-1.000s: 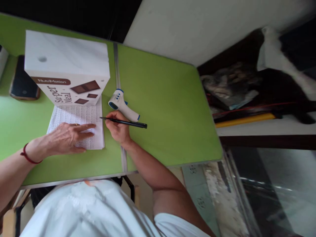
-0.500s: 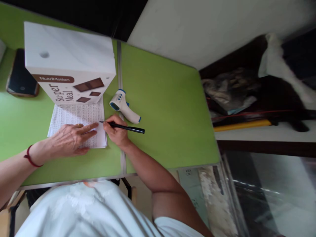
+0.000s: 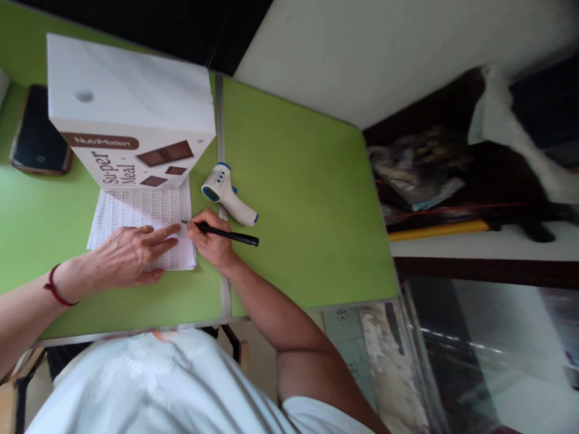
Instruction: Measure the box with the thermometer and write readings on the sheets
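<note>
In the head view, the black pen (image 3: 233,235) is pinched between the thumb and fingers of the right hand (image 3: 211,242). Its long side is turned across the picture: the tip is pointed left, at the paper (image 3: 136,208), and the back end is pointed right and a bit toward the person. The tip is seen over the paper's right part, but whether the paper is touched by it cannot be told. The left hand (image 3: 129,254) is laid on the paper, fingers spread, with nothing gripped. The tip is found just beside those fingertips, so the two hands are close but apart. A white box (image 3: 131,105) is seen past the paper, and a thermometer (image 3: 228,196) just past the right hand.
</note>
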The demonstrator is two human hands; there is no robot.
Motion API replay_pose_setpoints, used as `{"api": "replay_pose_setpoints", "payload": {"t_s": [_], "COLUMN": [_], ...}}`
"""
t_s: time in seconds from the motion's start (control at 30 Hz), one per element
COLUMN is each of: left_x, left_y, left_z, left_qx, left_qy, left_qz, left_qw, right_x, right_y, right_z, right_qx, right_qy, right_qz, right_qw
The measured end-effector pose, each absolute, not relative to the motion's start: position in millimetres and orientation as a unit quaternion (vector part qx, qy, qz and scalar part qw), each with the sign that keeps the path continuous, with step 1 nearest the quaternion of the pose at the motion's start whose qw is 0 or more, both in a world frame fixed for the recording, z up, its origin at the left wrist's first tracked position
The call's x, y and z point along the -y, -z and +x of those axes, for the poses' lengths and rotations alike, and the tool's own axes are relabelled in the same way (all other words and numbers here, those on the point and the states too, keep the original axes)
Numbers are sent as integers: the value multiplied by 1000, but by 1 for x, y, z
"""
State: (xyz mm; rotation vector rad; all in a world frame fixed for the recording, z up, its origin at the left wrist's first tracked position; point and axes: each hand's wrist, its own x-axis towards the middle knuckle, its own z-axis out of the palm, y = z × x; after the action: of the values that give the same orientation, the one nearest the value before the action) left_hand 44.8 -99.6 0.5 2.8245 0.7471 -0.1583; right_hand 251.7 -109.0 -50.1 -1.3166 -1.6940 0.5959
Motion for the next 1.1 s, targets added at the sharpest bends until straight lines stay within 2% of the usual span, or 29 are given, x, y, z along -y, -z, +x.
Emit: {"api": "replay_pose_setpoints", "payload": {"t_s": [0.5, 1.1], "left_x": [99, 99], "left_y": [0, 3], "left_z": [44, 41], "left_qx": [-247, -239], "left_qy": [60, 42], "left_qz": [964, 968], "left_qw": [82, 61], "right_x": [109, 108], "right_y": [49, 51], "right_z": [252, 253], "right_qx": [672, 688], "right_qy": [-219, -209], "right_qz": [-553, -505], "right_qw": [442, 477]}}
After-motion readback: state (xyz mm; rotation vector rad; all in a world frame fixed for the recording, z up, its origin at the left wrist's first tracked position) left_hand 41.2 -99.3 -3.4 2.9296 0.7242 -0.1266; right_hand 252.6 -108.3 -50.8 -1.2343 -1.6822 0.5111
